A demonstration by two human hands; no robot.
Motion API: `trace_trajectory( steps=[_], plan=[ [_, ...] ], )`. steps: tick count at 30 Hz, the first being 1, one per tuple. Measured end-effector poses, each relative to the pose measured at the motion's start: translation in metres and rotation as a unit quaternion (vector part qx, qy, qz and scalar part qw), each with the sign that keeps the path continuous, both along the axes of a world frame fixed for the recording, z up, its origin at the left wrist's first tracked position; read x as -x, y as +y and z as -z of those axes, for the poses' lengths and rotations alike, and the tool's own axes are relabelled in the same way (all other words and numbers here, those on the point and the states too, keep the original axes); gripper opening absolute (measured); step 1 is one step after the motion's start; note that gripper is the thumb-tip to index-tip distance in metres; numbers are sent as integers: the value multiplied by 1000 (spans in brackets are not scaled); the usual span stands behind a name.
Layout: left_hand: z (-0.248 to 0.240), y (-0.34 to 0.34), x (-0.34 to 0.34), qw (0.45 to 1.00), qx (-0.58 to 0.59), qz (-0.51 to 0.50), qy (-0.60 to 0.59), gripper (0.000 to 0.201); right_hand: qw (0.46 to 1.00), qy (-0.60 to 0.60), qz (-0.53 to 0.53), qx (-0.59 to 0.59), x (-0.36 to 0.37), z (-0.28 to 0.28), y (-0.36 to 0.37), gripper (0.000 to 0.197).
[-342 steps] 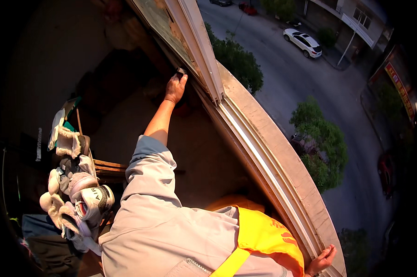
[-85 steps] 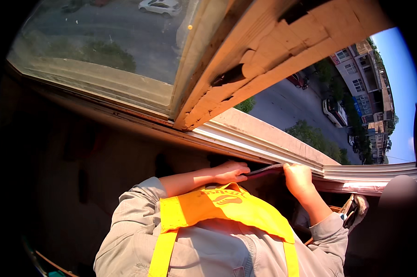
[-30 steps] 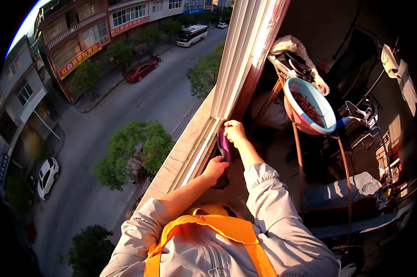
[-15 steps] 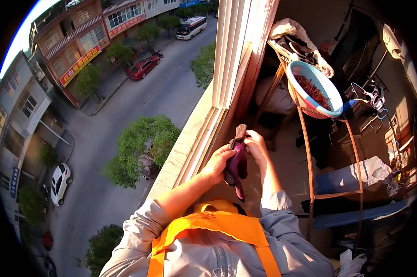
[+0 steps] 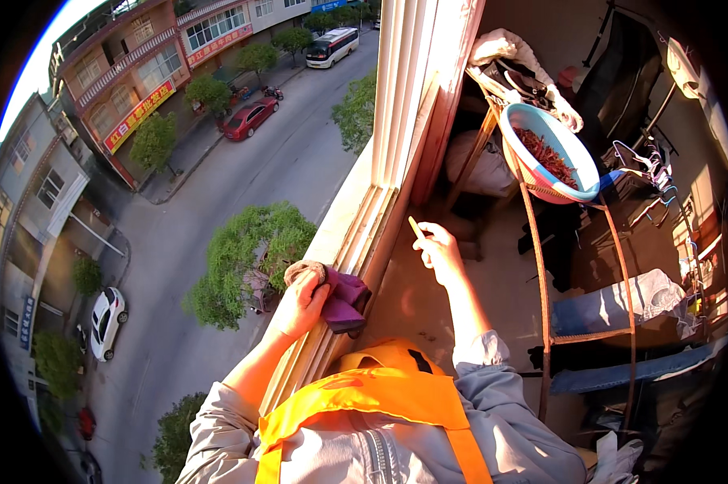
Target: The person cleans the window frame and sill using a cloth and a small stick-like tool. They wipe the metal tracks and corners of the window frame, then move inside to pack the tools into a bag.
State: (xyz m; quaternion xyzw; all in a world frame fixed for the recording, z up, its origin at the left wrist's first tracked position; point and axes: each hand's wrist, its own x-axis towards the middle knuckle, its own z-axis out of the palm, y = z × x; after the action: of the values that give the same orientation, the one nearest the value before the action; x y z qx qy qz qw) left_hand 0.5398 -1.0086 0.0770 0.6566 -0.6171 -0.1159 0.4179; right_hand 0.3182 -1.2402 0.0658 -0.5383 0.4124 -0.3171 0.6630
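My left hand [image 5: 301,303] is closed around the grey-brown cuff of a purple cloth piece that looks like a glove [image 5: 346,295]. Its purple part hangs to the right of my fingers, over the window track [image 5: 362,234], with a darker end at the bottom. My right hand [image 5: 440,252] is apart from it, raised over the floor inside the window. Between its fingers is a short, pale yellowish stick-like thing [image 5: 416,228], pointing up and left; its exact kind is unclear.
The window ledge [image 5: 319,278] drops away to a street with trees and vehicles on the left. On the right, a blue-and-pink basin [image 5: 587,153] of dried reddish pieces sits on a rusty metal rack [image 5: 539,274]. Jeans [image 5: 598,313] and several hangers [image 5: 650,169] are beyond.
My left hand has carried the purple glove-like piece down and left, onto the window track. My right hand has let go of it and now shows the pale stick-like thing.
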Motion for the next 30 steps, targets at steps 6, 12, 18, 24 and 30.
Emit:
trace_trajectory(
  steps=[6,12,18,24,30],
  plan=[
    [0,6,10,995,74,-11,-73,11,999,19,34,-18,-53,-13,0,38],
    [16,1,9,992,115,-22,-47,11,997,60,36,-30,-69,-6,-21,32],
    [14,3,10,991,131,-24,-23,9,991,127,43,-31,-92,-6,-33,14],
    [19,-1,11,991,126,-22,-40,11,938,316,107,88,-132,28,-94,21],
    [24,-6,15,988,143,-27,-52,11,928,125,265,230,-124,79,-93,12]
  ],
)
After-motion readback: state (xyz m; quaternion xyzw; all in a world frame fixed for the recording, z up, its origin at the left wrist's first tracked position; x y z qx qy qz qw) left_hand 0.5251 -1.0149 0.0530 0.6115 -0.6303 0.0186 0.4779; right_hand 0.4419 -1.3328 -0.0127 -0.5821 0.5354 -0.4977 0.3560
